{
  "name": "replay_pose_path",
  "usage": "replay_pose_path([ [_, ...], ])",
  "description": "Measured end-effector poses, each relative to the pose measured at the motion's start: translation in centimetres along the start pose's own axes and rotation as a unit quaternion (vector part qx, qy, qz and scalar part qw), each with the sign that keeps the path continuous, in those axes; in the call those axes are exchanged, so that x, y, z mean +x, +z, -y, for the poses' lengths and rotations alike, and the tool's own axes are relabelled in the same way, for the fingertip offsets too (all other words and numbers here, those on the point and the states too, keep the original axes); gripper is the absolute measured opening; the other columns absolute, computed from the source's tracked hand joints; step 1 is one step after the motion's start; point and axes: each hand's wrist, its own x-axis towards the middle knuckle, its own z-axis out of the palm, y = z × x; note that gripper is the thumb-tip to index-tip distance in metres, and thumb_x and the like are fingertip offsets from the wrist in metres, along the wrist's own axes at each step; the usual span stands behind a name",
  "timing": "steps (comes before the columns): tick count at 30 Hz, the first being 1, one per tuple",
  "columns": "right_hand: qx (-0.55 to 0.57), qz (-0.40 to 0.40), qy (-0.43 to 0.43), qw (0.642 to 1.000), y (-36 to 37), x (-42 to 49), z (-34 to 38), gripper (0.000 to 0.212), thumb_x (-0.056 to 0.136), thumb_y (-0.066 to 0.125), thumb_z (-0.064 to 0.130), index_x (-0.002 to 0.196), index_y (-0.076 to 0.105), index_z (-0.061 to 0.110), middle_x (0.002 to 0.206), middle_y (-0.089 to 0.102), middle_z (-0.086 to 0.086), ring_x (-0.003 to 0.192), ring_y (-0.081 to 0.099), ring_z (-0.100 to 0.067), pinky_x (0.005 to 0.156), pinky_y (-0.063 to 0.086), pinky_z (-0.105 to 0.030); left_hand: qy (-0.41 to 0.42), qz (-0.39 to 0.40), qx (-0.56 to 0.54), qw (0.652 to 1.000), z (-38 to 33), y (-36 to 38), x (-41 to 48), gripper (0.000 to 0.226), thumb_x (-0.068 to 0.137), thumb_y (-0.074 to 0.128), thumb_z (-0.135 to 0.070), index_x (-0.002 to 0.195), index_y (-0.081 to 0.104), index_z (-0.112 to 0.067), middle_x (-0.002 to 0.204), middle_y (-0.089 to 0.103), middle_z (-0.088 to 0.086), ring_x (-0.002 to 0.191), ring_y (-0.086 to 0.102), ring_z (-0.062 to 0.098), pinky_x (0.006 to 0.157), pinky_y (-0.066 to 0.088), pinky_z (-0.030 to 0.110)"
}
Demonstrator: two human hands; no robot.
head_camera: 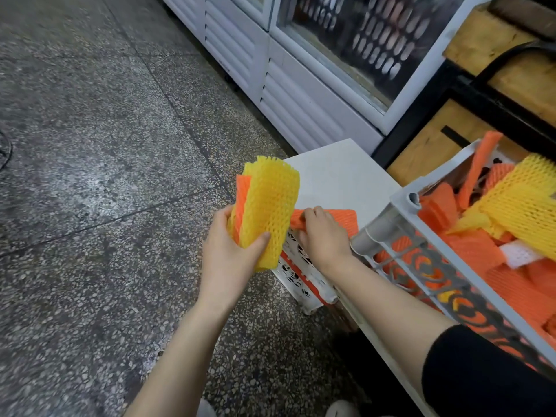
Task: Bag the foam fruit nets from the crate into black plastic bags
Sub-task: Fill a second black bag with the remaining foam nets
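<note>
Terrazzo floor point(90, 145), yellow net point(267, 206) in left hand point(231, 260)

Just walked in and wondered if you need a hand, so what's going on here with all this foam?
A person is gathering foam fruit nets by hand. The left hand holds a small stack of nets, yellow in front with orange behind. The right hand pinches an orange net lying at the edge of a white board, beside the grey crate, which is full of orange and yellow nets. No black bag is in view.
</note>
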Motion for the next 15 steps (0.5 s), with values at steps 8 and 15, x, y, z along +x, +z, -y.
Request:
replay_pose_path([
  [8,0.235,-0.105,0.046,0.965,-4.8,-3.8,1.3,0.018,0.095,0.048,0.024,0.105,0.042,0.011,0.104,0.054,-0.009,0.086,0.059,-0.031,0.069,0.046,-0.044,-0.077,-0.053,-0.022,0.995,0.8,0.8,-0.3,0.062,0.078,0.073,-0.020,0.128,0.040,-0.008,0.122,0.053,0.008,0.108,0.055,0.026,0.092,0.047,0.040],
  [15,0.277,-0.128,-0.026,0.952,-8.4,-9.3,0.0,0.021,0.092,0.053,0.017,0.108,0.044,0.007,0.108,0.054,-0.010,0.093,0.058,-0.031,0.074,0.045,-0.046,-0.129,0.042,-0.081,0.987,-0.9,3.3,-2.8,0.056,0.075,0.076,-0.026,0.119,0.043,-0.015,0.109,0.059,0.009,0.095,0.063,0.031,0.078,0.053,0.056],
])
